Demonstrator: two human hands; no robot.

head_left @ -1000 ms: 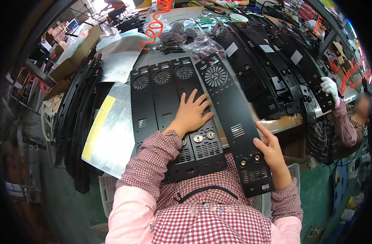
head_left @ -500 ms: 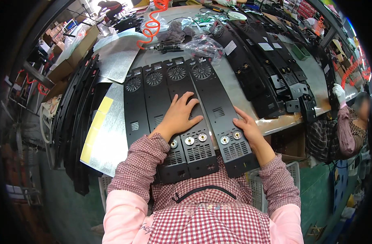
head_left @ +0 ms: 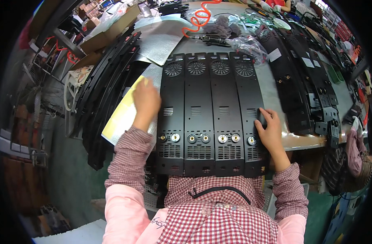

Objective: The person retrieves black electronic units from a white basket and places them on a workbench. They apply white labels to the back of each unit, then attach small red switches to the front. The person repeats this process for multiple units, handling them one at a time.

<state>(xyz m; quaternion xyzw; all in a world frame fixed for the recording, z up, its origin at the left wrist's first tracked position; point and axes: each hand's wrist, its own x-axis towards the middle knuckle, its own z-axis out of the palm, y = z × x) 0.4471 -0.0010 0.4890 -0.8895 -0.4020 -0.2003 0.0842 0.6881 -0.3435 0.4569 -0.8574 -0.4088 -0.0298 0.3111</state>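
Observation:
Several long black metal panels [head_left: 200, 95] lie side by side in front of me, edges close together. Each has a round fan grille at the far end, and slots and brass-centred round fittings near me. My right hand [head_left: 271, 132] rests with fingers apart against the right edge of the rightmost panel [head_left: 250, 91], its thumb side partly over a fitting. My left hand [head_left: 146, 99] is off the panels, above the printed sheets with a yellow edge strip [head_left: 120, 118] to their left. Motion smears its fingers, so what they hold, if anything, is unclear.
More black panels [head_left: 106, 81] stand stacked at the left. Another pile of black panels [head_left: 295, 89] lies at the right. Behind are a coiled orange hose [head_left: 197, 19], a driver tool [head_left: 212, 39] and plastic bags [head_left: 248, 48]. Co-workers' gloved hands [head_left: 271, 7] show at the far side.
My left hand has left the panels and moved left over the yellow-edged sheets. The rightmost panel, angled and apart before, now lies straight against the others, with my right hand still at its edge.

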